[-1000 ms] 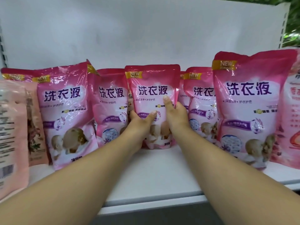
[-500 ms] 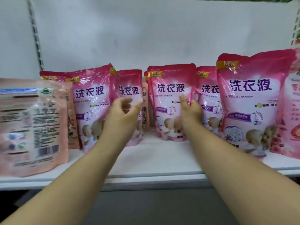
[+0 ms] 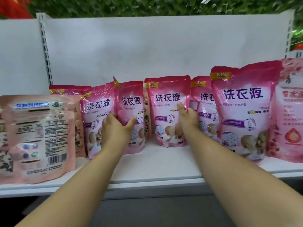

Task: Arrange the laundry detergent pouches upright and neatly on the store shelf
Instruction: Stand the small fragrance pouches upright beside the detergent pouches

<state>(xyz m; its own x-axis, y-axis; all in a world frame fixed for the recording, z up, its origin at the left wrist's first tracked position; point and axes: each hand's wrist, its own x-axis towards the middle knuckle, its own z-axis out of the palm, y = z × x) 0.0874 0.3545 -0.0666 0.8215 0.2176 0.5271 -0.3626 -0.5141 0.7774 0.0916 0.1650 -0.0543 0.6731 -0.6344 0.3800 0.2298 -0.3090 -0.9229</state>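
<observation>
Both bare arms reach up from the bottom of the frame. Left hand (image 3: 117,128) grips the lower edge of a pink pouch (image 3: 131,115) left of centre, thumb across its front and fingers curled behind its side. Right hand (image 3: 188,119) holds the right edge of the middle pouch (image 3: 167,102), forefinger lying straight up its face. Everything stands on a white shelf (image 3: 155,166) with a white back panel (image 3: 147,49); green leaves (image 3: 147,5) fill the top. Glossy pink pouches with purple lettering stand upright in a loose row; a large pouch (image 3: 244,102) stands at right.
</observation>
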